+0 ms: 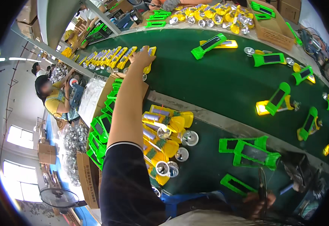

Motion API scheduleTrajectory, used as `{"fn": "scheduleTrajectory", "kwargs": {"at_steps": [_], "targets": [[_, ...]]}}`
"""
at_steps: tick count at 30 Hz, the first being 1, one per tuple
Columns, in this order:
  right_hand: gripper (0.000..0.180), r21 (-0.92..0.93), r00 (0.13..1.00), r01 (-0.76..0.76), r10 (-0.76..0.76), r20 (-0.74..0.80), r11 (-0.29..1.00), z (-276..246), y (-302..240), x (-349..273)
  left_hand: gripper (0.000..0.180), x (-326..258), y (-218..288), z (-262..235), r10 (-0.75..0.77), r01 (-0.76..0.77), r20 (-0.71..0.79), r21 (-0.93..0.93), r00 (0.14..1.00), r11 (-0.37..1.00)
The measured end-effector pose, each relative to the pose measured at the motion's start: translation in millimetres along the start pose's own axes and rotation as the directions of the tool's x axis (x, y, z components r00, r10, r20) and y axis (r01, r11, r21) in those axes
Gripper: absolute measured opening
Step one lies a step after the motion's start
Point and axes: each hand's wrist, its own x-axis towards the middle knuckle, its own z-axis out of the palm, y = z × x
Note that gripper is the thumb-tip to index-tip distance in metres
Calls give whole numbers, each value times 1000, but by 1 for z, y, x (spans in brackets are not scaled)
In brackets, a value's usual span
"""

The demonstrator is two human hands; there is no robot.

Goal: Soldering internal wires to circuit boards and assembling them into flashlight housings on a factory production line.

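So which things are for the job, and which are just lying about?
Seem part of the job:
yellow piece at the left hand
piled yellow pieces
green frames
dark tool by the right hand

Probably just around:
fan
brown box in the left background

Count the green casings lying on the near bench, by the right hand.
3: a rear casing, a front casing overlapping it, and a lone casing nearer the right hand. More may be hidden.
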Motion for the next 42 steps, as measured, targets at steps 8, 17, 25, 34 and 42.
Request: {"fn": "scheduleTrajectory", "kwargs": {"at_steps": [8,17,25,34,42], "targets": [[52,-171,975,222,-214,62,960,-8,10,8,59,-17,26,-14,274,-273,-46,-336,961,901],[53,-84,977,208,-202,74,974,74,-40,80,68,-397,62,-78,713,-497,-85,-773,696,393],[41,-169,911,412,-405,73,895,4,-79,49,84,-556,126,-10,758,278,227,-958,611,63],[37,240,997,78,-72,-35,968,-40,-74,-26,45,-536,151,-15,741,-750,-440,-649,507,127],[28,163,998,-34,43,-54,986,-28,-70,-21,27,-544,203,-8,613,-234,-114,-965,782,120]]}}
